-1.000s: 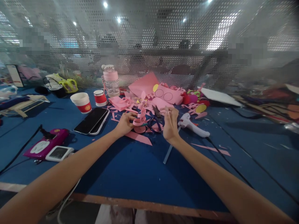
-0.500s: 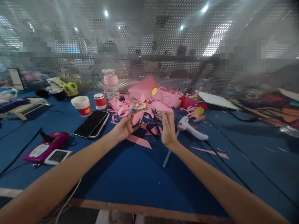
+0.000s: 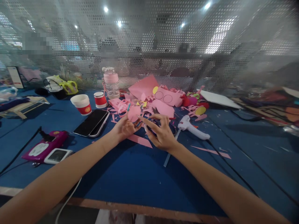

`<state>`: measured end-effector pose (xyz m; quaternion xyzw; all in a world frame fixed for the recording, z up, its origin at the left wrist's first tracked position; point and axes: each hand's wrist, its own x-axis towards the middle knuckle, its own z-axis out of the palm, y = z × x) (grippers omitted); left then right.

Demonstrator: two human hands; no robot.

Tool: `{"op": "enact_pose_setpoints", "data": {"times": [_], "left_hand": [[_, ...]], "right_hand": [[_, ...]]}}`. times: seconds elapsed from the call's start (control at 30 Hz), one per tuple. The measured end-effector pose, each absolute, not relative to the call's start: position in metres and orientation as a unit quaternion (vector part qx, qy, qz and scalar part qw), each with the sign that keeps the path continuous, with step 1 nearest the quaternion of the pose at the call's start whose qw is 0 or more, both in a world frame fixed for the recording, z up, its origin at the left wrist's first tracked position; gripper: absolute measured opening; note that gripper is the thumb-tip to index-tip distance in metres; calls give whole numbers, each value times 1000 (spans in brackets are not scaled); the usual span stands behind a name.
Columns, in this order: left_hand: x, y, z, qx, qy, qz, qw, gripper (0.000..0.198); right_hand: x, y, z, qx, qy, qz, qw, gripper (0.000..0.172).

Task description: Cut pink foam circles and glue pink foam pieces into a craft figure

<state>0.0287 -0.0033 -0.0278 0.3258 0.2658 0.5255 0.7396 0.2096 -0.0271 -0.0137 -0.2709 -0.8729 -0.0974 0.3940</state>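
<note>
My left hand holds a rounded pink cut-out, which looks like paper or thin foam, between thumb and fingers above the table. A small teal tip stands up at the left thumb; I cannot tell what it belongs to. Close on the right is my right hand, thumb and forefinger apart and pointing at the cut-out's edge. Whether the forefinger touches it is unclear. Behind the right hand lie scissors, partly hidden, with their dark blades showing. Pink scraps and a long pink strip lie around the hands.
A white glue gun with a clear glue stick lies on the right. On the left are phones, paper cups and a purple device. A bottle and pink sheets stand before the perforated screen.
My right hand has left the scissors and moved left, close to the pink cut-out. My left hand has turned the cut-out so that its broad face shows.
</note>
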Motion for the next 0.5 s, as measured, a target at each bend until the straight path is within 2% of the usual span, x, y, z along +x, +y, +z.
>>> {"op": "enact_pose_setpoints", "data": {"times": [0.2, 0.5], "left_hand": [[31, -5, -23, 251, 258, 523, 773, 13], [32, -6, -22, 263, 269, 529, 761, 14]], "right_hand": [[209, -26, -13, -272, -875, -102, 388, 64], [210, -26, -14, -279, -878, -89, 379, 64]]}}
